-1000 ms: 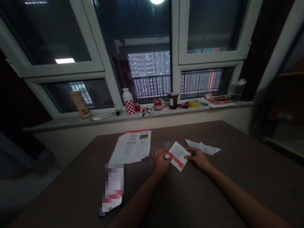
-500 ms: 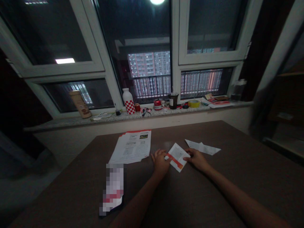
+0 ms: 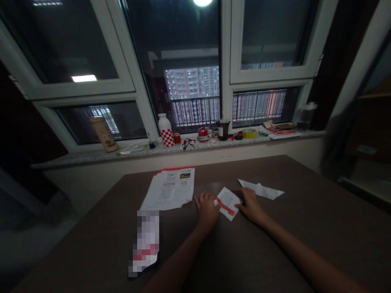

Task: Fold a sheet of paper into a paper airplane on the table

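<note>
A small folded paper [image 3: 227, 201], white with a red-orange band, lies turned like a diamond on the dark table, between both hands. My left hand [image 3: 207, 208] grips its left corner, thumb along the band's end and the other fingers bent beside it. At the right corner, my right hand [image 3: 251, 205] holds the edge between thumb and fingers. Just beyond the right hand rests a long white folded paper piece [image 3: 262, 189] with pointed ends. The underside of the small paper is hidden.
Left of the hands lies a stack of printed sheets [image 3: 171, 189]. Nearer me is a blurred-out phone-like object [image 3: 146, 244]. On the windowsill [image 3: 137, 152] stand a checkered bottle [image 3: 166, 131], a tan flask [image 3: 103, 134], a dark cup [image 3: 222, 130] and yellow tape [image 3: 249, 133].
The folded paper's far corner has come slightly lower and nearer me. My right hand has shifted a little left and its fingers have lifted slightly; the left hand has barely moved.
</note>
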The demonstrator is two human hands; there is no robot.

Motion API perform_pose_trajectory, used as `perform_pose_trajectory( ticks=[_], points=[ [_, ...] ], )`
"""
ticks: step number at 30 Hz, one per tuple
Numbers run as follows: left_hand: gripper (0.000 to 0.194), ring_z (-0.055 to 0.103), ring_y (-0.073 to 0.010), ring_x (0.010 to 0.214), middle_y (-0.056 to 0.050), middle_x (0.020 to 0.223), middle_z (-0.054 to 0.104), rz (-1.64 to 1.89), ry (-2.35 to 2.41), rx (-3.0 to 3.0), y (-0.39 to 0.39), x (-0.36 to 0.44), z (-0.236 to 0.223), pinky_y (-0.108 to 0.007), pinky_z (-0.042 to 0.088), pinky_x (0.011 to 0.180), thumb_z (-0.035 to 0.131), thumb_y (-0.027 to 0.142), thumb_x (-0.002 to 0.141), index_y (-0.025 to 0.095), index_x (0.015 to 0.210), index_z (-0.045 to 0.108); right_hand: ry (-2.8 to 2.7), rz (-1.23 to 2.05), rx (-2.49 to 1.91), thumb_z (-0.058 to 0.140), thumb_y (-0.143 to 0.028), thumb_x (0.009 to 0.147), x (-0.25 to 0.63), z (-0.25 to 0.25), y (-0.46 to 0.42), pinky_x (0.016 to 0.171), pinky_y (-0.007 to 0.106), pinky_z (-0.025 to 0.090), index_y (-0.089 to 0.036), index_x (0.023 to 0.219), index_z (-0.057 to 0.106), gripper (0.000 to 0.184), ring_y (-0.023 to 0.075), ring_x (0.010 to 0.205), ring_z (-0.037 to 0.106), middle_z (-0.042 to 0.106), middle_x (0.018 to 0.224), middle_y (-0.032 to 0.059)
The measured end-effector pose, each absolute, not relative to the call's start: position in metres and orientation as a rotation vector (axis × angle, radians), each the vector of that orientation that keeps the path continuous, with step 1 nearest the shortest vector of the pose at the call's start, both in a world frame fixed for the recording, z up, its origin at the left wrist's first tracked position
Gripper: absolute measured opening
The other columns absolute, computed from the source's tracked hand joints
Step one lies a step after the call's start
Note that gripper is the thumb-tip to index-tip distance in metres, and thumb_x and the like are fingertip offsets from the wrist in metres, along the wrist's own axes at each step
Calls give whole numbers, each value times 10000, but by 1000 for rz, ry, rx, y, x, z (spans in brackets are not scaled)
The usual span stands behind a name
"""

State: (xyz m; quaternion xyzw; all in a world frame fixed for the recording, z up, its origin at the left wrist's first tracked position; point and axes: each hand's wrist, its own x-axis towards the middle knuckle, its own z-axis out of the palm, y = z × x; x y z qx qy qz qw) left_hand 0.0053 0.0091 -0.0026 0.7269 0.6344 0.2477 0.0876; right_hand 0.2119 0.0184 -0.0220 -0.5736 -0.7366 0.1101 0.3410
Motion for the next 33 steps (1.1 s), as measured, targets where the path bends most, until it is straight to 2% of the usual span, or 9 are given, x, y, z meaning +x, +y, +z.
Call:
perform_pose_trajectory(
  ticks=[2, 3, 6, 8, 10, 15, 20, 25, 33],
  points=[
    [361, 349, -294, 1329, -84, 1309, 554, 756, 1910, 2170, 7, 5, 0, -610, 97, 1128, 599, 274, 822, 226, 1180, 590, -1959, 223, -1463, 669, -156, 707, 210, -17, 14, 993, 395, 369, -236, 1175, 584, 482, 263, 1138, 447, 548, 1177, 77],
    [358, 336, -299, 1338, -79, 1336, 532, 754, 1907, 2189, 6, 5, 1, -622, 101, 1121, 602, 281, 823, 249, 1179, 597, -2002, 198, -1450, 656, -157, 726, 210, -15, 13, 989, 394, 367, -250, 1107, 621, 394, 263, 1133, 448, 551, 1165, 71],
    [200, 286, -312, 1372, -26, 1403, 488, 677, 1844, 2293, 4, 3, 3, -652, 47, 1110, 586, 326, 843, 313, 1016, 684, -2128, 176, -1463, 580, -182, 812, 208, -10, 8, 959, 408, 364, -264, 909, 686, 165, 265, 1094, 467, 599, 1072, 57],
    [161, 277, -317, 1380, -4, 1419, 484, 599, 1810, 2338, 3, 2, 5, -665, -4, 1104, 593, 359, 839, 323, 945, 708, -2166, 194, -1500, 538, -197, 844, 208, -8, 7, 936, 414, 363, -262, 868, 695, 171, 264, 1073, 482, 626, 1026, 51],
    [196, 276, -323, 1385, -9, 1437, 472, 544, 1789, 2366, 2, 1, 6, -673, -32, 1098, 620, 401, 814, 324, 974, 704, -2175, 230, -1518, 536, -199, 838, 209, -6, 8, 938, 414, 357, -265, 882, 699, 181, 258, 1075, 492, 637, 1030, 42],
    [466, 265, -355, 1392, -77, 1442, 463, 455, 1736, 2430, -3, 3, 9, -706, -34, 1082, 626, 597, 756, 283, 1100, 657, -2201, 355, -1487, 591, -234, 789, 214, 1, 9, 945, 399, 357, -275, 888, 705, 156, 235, 1022, 537, 651, 1006, 20],
    [642, 255, -375, 1393, -132, 1444, 448, 413, 1700, 2463, -7, 7, 7, -734, -16, 1064, 582, 690, 734, 231, 1182, 606, -2185, 355, -1487, 566, -431, 852, 213, 2, 8, 910, 407, 376, -264, 884, 696, 215, 245, 1001, 538, 650, 986, 34],
    [658, 272, -392, 1383, -125, 1445, 448, 424, 1698, 2429, -6, 6, 5, -754, 23, 1049, 569, 721, 724, 249, 1182, 594, -2198, 300, -1482, 683, -444, 773, 212, -1, 7, 946, 432, 354, -280, 915, 670, 217, 263, 1062, 509, 636, 1051, 30],
    [537, 234, -369, 1405, -93, 1451, 442, 417, 1711, 2420, -3, 3, 4, -735, 28, 1062, 524, 664, 805, 282, 1176, 594, -2211, 307, -1493, 658, -456, 799, 213, -2, 6, 926, 406, 371, -295, 945, 646, 218, 249, 1057, 510, 617, 1052, 22]
  ],
)
